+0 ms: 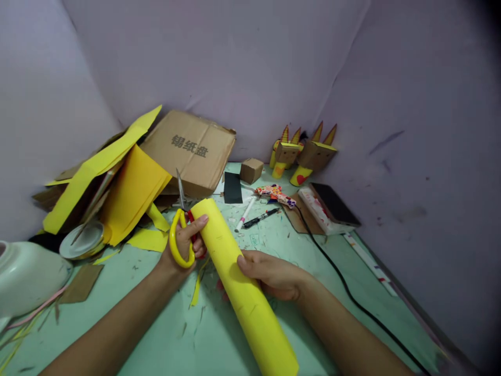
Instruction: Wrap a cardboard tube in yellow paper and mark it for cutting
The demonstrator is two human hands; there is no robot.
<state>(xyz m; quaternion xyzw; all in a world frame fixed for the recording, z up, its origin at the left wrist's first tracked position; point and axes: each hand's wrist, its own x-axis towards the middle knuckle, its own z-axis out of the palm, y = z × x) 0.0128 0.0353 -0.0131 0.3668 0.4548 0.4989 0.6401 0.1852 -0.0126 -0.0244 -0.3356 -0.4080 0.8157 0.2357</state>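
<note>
A long tube of rolled yellow paper [230, 261] slants across the middle, its far end up and to the left. My right hand [270, 269] wraps round its middle, thumb on top and the other fingers partly hidden beneath. Scissors with yellow and red handles [173, 245] hang on my left hand [188, 237], blades pointing up and away from the paper. The thumb of that same hand presses on the tube's far end. Below it, a thin yellow paper strip [199, 284] dangles or lies near the tube; I cannot tell which.
Yellow paper sheets [133, 193] and a cardboard box [188, 151] are piled at the back left. Horned cardboard figures [313, 154] stand at the back right. A patterned glue gun [274, 193] trails a black cord [344, 284]. A marker [246, 214] and pen [261, 218] lie nearby.
</note>
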